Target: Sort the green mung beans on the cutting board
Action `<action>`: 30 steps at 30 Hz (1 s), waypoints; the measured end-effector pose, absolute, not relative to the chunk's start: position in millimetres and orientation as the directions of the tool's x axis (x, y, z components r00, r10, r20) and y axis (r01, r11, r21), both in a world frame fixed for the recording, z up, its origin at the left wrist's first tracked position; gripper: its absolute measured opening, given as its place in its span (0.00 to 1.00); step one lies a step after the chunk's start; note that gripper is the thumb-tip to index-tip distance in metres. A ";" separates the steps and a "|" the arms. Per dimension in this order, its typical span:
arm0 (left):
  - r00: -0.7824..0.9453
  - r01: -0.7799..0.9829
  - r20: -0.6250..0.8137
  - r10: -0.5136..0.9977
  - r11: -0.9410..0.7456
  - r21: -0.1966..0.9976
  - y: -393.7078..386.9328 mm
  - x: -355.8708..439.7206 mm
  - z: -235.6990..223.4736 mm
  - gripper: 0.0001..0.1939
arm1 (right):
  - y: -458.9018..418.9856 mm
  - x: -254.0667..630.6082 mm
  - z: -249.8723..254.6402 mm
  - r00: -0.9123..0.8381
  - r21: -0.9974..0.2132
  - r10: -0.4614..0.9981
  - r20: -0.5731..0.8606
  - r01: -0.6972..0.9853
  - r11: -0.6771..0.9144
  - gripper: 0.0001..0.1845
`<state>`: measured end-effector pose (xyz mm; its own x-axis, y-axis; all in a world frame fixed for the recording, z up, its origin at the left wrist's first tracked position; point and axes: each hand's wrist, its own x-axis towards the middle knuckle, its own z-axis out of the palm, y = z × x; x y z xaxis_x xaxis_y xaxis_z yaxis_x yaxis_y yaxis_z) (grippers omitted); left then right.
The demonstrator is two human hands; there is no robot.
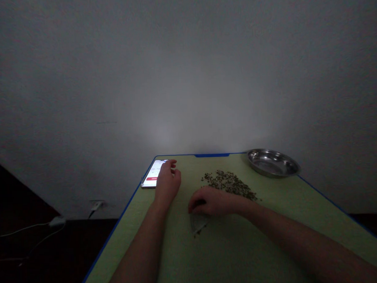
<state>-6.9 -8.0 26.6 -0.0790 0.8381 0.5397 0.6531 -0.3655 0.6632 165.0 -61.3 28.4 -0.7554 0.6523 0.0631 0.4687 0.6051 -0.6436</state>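
My left hand (169, 181) is over the right side of a lit smartphone (151, 176), fingers loosely bent and apart, holding nothing that I can see. The phone lies at the far left of the table, its screen white with a red bar. My right hand (206, 202) is closed, fingertips curled down toward the table. Just beneath it lies a small pale, see-through piece (198, 223), perhaps plastic; whether the fingers grip it is hidden. Many small dark seeds (230, 182) are spread behind the right hand, and a few lie by the pale piece.
A shallow oval metal bowl (272, 163) stands at the far right corner. The light green table (186, 257) has a blue edge and reaches a grey wall (186, 83). Left of it, white cables (57, 221) and a wall socket (97, 204) show in the dark.
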 end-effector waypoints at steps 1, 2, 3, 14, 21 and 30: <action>-0.077 0.653 0.542 0.836 -0.368 0.661 -7.8 -6.9 26.5 0.15 | -61.2 164.8 27.6 -0.755 -0.649 0.653 0.062 0.467 0.601 0.11; -0.075 0.652 0.545 0.835 -0.372 0.660 -7.6 -6.9 26.3 0.15 | -61.5 164.6 27.2 -0.754 -0.654 0.654 0.061 0.465 0.597 0.11; -0.074 0.651 0.546 0.834 -0.374 0.660 -7.2 -6.9 26.1 0.15 | -62.0 164.5 27.0 -0.752 -0.657 0.656 0.064 0.463 0.595 0.11; -0.065 0.641 0.526 0.848 -0.369 0.673 -3.4 -7.1 23.8 0.16 | -74.9 160.5 27.4 -0.703 -0.704 0.707 0.080 0.462 0.539 0.12; -0.055 0.643 0.519 0.853 -0.367 0.672 -3.1 -6.1 24.9 0.17 | -80.4 160.9 26.5 -0.632 -0.710 0.766 0.119 0.485 0.511 0.12; -0.051 0.643 0.516 0.855 -0.367 0.672 -2.2 -6.1 23.4 0.16 | -83.7 159.9 31.5 -0.631 -0.669 0.746 0.215 0.461 0.583 0.14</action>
